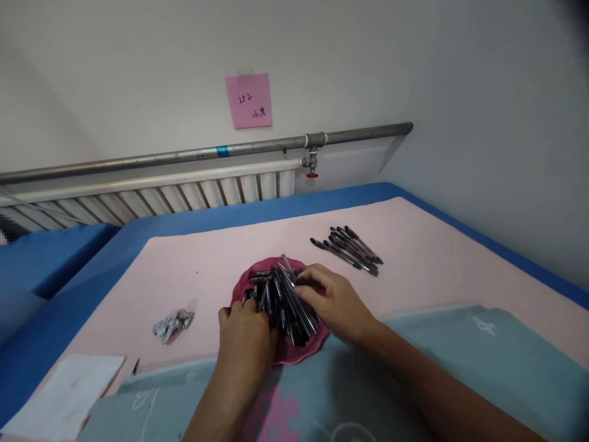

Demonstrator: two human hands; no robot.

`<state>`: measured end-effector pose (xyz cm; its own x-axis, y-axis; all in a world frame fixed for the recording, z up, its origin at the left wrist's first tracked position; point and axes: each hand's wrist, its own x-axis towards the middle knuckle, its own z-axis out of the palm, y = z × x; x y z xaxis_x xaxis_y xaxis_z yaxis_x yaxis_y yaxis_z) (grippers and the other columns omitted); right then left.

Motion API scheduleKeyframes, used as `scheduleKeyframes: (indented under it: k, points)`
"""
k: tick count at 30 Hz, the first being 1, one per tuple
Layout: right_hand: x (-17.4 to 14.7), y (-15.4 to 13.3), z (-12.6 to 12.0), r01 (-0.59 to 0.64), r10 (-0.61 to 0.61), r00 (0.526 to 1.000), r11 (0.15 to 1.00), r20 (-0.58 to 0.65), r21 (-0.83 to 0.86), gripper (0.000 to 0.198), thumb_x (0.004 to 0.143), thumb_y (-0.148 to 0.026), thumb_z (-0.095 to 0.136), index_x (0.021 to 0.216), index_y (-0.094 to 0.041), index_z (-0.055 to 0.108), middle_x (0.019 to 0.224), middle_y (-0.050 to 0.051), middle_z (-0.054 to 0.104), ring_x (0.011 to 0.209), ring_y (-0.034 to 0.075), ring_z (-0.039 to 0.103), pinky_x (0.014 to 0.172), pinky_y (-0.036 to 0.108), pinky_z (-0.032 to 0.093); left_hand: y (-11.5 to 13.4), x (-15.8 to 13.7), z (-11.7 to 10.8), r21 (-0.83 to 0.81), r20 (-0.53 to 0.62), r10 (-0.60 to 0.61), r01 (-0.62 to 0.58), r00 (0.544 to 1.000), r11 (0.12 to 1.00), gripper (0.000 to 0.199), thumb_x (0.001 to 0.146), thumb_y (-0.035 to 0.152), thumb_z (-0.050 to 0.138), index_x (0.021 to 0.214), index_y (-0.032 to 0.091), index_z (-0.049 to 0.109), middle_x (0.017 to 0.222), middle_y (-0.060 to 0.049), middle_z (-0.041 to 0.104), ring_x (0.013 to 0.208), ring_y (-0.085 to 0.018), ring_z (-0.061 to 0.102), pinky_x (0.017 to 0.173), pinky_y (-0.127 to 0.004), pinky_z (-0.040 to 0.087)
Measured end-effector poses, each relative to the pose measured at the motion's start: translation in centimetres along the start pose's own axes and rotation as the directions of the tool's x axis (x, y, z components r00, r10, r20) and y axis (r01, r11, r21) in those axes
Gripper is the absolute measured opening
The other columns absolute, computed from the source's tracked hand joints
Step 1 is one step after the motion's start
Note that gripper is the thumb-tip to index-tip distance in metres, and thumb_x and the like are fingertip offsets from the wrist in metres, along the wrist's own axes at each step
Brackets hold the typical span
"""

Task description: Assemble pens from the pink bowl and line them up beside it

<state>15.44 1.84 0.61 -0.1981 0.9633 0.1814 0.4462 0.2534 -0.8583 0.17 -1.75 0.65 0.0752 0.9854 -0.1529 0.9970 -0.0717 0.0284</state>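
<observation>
A round dark pink basket point(286, 356) with a wavy rim holds a heap of black pen caps and clear pen barrels point(294, 307). My left hand point(243, 334) reaches over its left side, fingers curled down among the caps; whatever lies between them is hidden. From the right, my right hand point(338, 301) bends over the heap, thumb and fingers closed around a clear pen barrel point(288, 267) that sticks up past the far rim. Beyond the basket, to the right, several capped black pens point(350, 248) lie side by side on the pink sheet point(414, 264).
Crumpled paper point(172, 324) lies left of the basket. Nearer me are a white paper sheet point(69, 393) and a small dark piece point(135, 366). A grey-blue cloth point(442, 344) covers the near edge. Behind the blue table point(280, 202) stand a radiator point(221, 191) and a pipe point(257, 147).
</observation>
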Motion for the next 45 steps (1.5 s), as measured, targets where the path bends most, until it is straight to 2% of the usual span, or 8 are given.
scheduleKeyframes:
  k: [8, 13, 16, 21, 25, 29, 37, 45]
  points:
    - [-0.1, -0.1, 0.0, 0.04, -0.04, 0.999, 0.999, -0.001, 0.001, 0.006, 0.074, -0.016, 0.053, 0.072, -0.019, 0.059, 0.077, 0.0, 0.057, 0.073, 0.013, 0.055, 0.067, 0.026, 0.043, -0.4, 0.4, -0.4, -0.081, 0.01, -0.019, 0.02, 1.0, 0.996, 0.022, 0.073, 0.028, 0.05, 0.079, 0.019, 0.069, 0.093, -0.011, 0.064, 0.093, -0.031, 0.054, 0.078, -0.046, 0.035]
    - [-0.1, 0.0, 0.0, 0.032, -0.032, 0.999, 0.999, 0.021, 0.01, 0.007, 0.074, -0.016, 0.053, 0.073, -0.019, 0.059, 0.077, 0.0, 0.057, 0.073, 0.013, 0.055, 0.068, 0.026, 0.043, -2.5, 0.2, -1.0, -0.364, -0.017, -0.015, 0.008, 1.0, 0.931, 0.015, 0.073, 0.027, 0.051, 0.068, 0.018, 0.063, 0.079, -0.008, 0.062, 0.079, -0.025, 0.055, 0.069, -0.037, 0.037]
    - [-0.2, 0.1, 0.2, 0.045, -0.046, 0.997, 0.999, 0.069, 0.006, 0.008, 0.076, -0.017, 0.052, 0.076, -0.019, 0.06, 0.077, 0.0, 0.058, 0.072, 0.013, 0.055, 0.067, 0.027, 0.043, -3.5, 0.0, -1.3, -0.756, -0.053, -0.077, 0.01, 0.996, 0.655, 0.019, 0.077, 0.03, 0.05, 0.064, 0.018, 0.057, 0.067, -0.002, 0.058, 0.067, -0.018, 0.053, 0.061, -0.029, 0.038]
    - [-0.7, 0.1, 0.7, 0.192, -0.174, 0.958, 0.98, 0.229, -0.059, 0.012, 0.082, -0.017, 0.048, 0.085, -0.019, 0.059, 0.077, 0.0, 0.061, 0.071, 0.013, 0.056, 0.066, 0.026, 0.042, -3.7, 0.1, -1.9, -0.992, 0.013, -0.177, -0.01, 0.984, -0.127, 0.018, 0.073, 0.033, 0.061, 0.078, 0.016, 0.059, 0.071, 0.0, 0.063, 0.065, -0.013, 0.059, 0.063, -0.026, 0.048]
    - [-1.1, 0.0, 1.0, 0.319, -0.265, 0.917, 0.936, 0.299, -0.148, 0.014, 0.084, -0.018, 0.046, 0.086, -0.019, 0.06, 0.078, 0.001, 0.061, 0.072, 0.014, 0.055, 0.067, 0.028, 0.041, -3.6, 0.4, -2.0, -0.933, 0.046, -0.259, -0.051, 0.965, -0.356, 0.019, 0.068, 0.024, 0.068, 0.081, 0.014, 0.06, 0.072, -0.002, 0.068, 0.065, -0.014, 0.065, 0.063, -0.026, 0.052]
    - [-1.1, 0.0, 1.0, 0.331, -0.267, 0.915, 0.925, 0.302, -0.185, 0.016, 0.085, -0.019, 0.044, 0.087, -0.018, 0.06, 0.077, 0.002, 0.061, 0.071, 0.015, 0.055, 0.066, 0.028, 0.041, -3.6, 0.5, -1.9, -0.916, 0.025, -0.263, -0.083, 0.965, -0.392, 0.017, 0.068, 0.022, 0.068, 0.081, 0.013, 0.061, 0.072, -0.004, 0.07, 0.067, -0.014, 0.066, 0.064, -0.025, 0.053]
    - [-1.1, 0.3, 1.1, 0.348, -0.272, 0.911, 0.909, 0.309, -0.227, 0.015, 0.085, -0.018, 0.045, 0.086, -0.018, 0.06, 0.078, 0.003, 0.062, 0.072, 0.015, 0.056, 0.067, 0.028, 0.041, -3.4, 0.3, -1.8, -0.948, -0.007, -0.256, -0.087, 0.967, -0.305, 0.018, 0.069, 0.027, 0.068, 0.08, 0.014, 0.063, 0.071, -0.002, 0.068, 0.063, -0.012, 0.062, 0.062, -0.023, 0.051]
    - [-1.1, 0.2, 1.3, 0.202, -0.147, 0.938, 0.968, 0.313, -0.151, 0.013, 0.082, -0.017, 0.048, 0.083, -0.02, 0.06, 0.075, 0.0, 0.062, 0.069, 0.013, 0.056, 0.062, 0.026, 0.041, -3.5, 0.4, -1.4, -0.976, -0.042, -0.242, -0.092, 0.969, -0.198, 0.014, 0.072, 0.028, 0.064, 0.077, 0.015, 0.062, 0.071, 0.001, 0.063, 0.064, -0.01, 0.058, 0.065, -0.024, 0.048]
